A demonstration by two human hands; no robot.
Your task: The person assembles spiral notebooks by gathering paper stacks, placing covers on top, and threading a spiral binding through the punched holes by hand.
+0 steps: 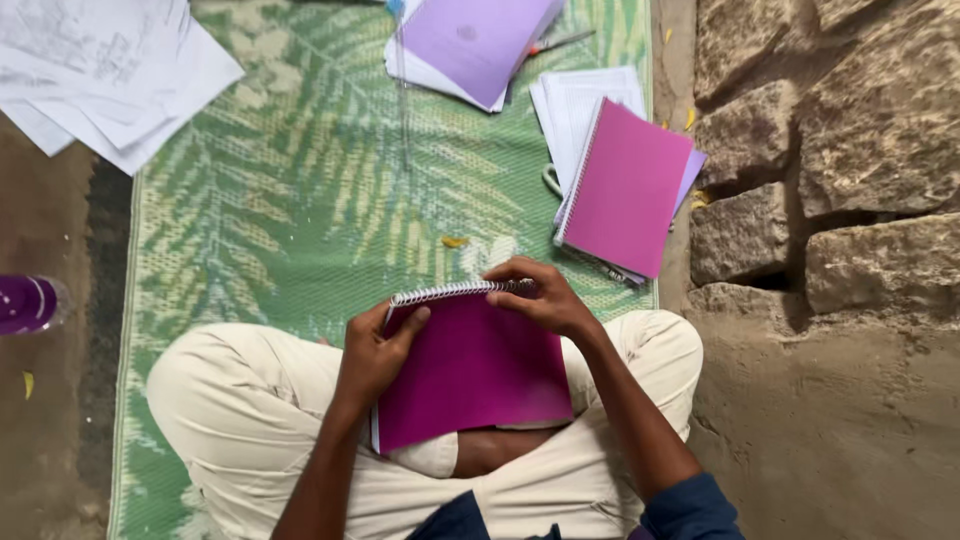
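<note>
magenta spiral-bound notebook [470, 370] resting on the lap; left hand [375, 350] clasps its left edge, right hand [540, 295] pinches the white wire coil [450, 291]. risk: a twisted coil could snag or tear punched holes.

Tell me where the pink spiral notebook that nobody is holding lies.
In the head view, the pink spiral notebook lies on a stack of white sheets at the green mat's right edge, beside the stone wall, beyond the right hand.

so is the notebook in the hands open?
No: the magenta spiral notebook lies closed on the lap, cover up, left hand on its left edge and right hand at the spiral binding.
</note>
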